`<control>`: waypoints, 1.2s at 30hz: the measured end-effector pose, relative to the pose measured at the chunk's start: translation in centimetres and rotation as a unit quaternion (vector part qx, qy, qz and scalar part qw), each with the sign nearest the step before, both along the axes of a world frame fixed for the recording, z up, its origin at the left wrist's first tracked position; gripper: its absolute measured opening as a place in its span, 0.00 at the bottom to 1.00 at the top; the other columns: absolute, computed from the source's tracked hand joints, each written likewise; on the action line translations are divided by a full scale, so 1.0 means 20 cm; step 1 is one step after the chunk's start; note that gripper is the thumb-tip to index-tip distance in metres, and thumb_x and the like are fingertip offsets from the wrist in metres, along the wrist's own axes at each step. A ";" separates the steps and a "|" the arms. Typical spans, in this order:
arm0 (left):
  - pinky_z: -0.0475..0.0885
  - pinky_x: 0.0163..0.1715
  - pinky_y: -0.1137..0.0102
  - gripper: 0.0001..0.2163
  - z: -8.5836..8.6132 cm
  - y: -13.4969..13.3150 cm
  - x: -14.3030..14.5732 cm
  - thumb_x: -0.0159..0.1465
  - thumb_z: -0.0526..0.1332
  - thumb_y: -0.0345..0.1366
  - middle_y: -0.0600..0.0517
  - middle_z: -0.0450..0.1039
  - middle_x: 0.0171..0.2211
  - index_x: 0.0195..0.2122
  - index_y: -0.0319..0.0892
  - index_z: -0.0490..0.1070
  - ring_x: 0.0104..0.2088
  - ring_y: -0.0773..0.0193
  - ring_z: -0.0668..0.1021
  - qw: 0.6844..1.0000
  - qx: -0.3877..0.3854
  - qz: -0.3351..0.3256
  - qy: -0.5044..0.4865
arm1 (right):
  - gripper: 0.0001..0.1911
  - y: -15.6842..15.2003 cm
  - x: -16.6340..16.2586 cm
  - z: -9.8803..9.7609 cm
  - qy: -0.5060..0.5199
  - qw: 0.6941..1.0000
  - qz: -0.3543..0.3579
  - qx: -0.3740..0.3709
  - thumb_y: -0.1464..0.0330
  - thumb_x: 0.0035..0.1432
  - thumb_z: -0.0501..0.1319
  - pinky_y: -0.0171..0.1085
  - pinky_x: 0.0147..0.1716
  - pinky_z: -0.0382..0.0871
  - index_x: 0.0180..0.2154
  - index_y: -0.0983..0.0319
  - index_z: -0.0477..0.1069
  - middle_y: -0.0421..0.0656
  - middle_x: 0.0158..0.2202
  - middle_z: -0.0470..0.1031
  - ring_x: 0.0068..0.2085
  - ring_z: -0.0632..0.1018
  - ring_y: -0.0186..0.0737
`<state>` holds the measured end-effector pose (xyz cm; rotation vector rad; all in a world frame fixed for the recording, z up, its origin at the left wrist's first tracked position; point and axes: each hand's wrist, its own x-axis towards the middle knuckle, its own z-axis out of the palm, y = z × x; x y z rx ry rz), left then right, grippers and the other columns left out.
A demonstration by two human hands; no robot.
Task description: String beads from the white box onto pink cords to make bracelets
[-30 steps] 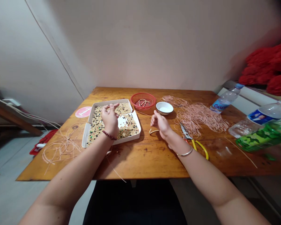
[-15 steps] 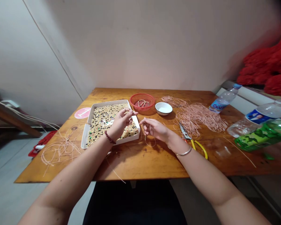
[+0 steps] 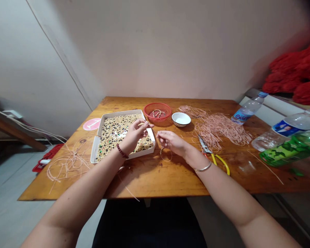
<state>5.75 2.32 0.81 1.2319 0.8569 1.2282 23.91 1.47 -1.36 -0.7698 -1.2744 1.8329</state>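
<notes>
A white tray full of small beige, dark and green beads lies on the wooden table. My left hand hovers over the tray's right edge, its fingers pinched on something too small to name. My right hand is just to the right of it, pinched on a thin cord that hangs in a loop with a few beads on it. The fingertips of the two hands nearly meet.
Behind the hands stand a red basket with beaded strings and a white bowl. A pile of pink cords, yellow-handled scissors and three plastic bottles lie to the right. Loose cords lie at the left.
My left hand left the middle of the tray and came to its right edge. My right hand lifted the beaded cord off the table and moved left to meet it.
</notes>
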 end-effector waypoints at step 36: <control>0.65 0.26 0.71 0.06 -0.07 0.07 -0.11 0.60 0.61 0.40 0.48 0.78 0.28 0.32 0.44 0.70 0.26 0.61 0.77 0.910 0.142 0.155 0.357 | 0.15 0.04 0.03 0.02 0.111 0.984 -0.008 -0.140 0.61 0.57 0.57 0.28 0.14 0.36 0.26 0.60 0.54 0.29 0.17 0.44 0.17 0.41 0.25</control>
